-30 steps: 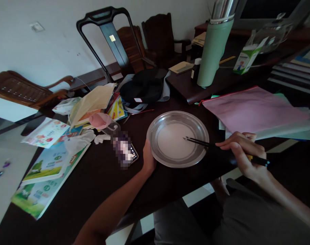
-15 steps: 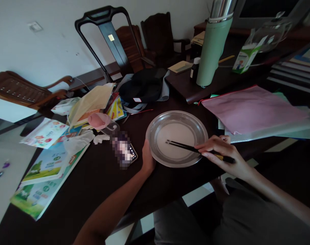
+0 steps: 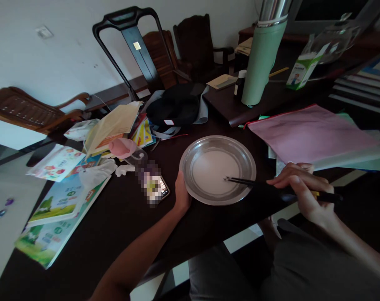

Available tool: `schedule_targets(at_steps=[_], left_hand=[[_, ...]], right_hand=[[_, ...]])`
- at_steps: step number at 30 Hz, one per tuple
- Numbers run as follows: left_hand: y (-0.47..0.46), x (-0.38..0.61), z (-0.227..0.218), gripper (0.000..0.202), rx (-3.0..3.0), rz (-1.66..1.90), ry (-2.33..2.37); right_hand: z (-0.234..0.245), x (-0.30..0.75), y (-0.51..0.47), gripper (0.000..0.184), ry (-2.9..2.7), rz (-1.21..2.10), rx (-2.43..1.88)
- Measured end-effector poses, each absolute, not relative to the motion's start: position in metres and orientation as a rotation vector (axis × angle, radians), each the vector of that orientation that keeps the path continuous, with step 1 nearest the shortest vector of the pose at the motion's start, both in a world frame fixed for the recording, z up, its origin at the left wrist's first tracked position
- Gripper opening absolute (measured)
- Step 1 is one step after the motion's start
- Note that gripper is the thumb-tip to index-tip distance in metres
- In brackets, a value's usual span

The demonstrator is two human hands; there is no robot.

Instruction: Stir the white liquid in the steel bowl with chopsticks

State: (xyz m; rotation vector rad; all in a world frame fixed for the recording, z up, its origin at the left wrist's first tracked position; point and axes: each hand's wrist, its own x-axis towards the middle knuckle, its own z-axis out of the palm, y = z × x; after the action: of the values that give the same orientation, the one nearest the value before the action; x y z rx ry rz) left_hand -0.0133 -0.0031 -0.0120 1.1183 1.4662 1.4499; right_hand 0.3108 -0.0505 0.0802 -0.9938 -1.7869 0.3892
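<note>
Chopsticks (image 3: 243, 181): lying as a pair in the right hand (image 3: 304, 190), tips touching the floor of the metal dish (image 3: 188, 161) just left of the fingers, rear ends poking out behind the palm.
Right hand: curling shut around the rear half of the chopsticks, fingers folded over the top.
Left hand (image 3: 182, 193): pressing against the dish's near-left rim; fingers hidden, so not showing whether gripping or merely leaning.
Handling, chopsticks: looking thin, stiff, light and smooth, so probably prone to slipping or crossing; best pinched along the rear third, as now.
Handling, dish: appearing thin, shallow and light, likely sliding easily on the dark table (image 3: 121, 225); best steadied at the rim.
Nearby: phone (image 3: 154, 188) lying just left of the left hand; pink folder (image 3: 309, 133) lying just beyond the right hand.
</note>
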Motion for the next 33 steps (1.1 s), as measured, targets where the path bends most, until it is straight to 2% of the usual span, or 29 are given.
schedule_targets(at_steps=[5,10,15,20,26,33], left_hand=[[-0.003,-0.014,-0.013,0.052,1.165,1.437,1.482],[-0.003,-0.014,-0.012,0.053,1.129,1.442,1.459],[-0.003,-0.011,-0.008,0.057,1.077,1.434,1.453],[-0.004,-0.007,-0.004,0.057,1.039,1.437,1.440],[-0.005,-0.007,-0.002,0.057,1.012,1.422,1.450],[-0.004,-0.010,-0.007,0.051,1.050,1.437,1.444]], right_hand=[[0.082,0.299,-0.049,0.027,-1.890,0.534,-0.927],[0.075,0.283,-0.039,0.013,-2.045,0.486,-0.948],[0.070,0.283,-0.034,0.014,-1.991,0.373,-1.045],[0.075,0.297,-0.040,0.025,-1.852,0.270,-1.110],[0.082,0.308,-0.051,0.036,-1.761,0.419,-1.031],[0.083,0.296,-0.047,0.028,-1.922,0.480,-0.923]])
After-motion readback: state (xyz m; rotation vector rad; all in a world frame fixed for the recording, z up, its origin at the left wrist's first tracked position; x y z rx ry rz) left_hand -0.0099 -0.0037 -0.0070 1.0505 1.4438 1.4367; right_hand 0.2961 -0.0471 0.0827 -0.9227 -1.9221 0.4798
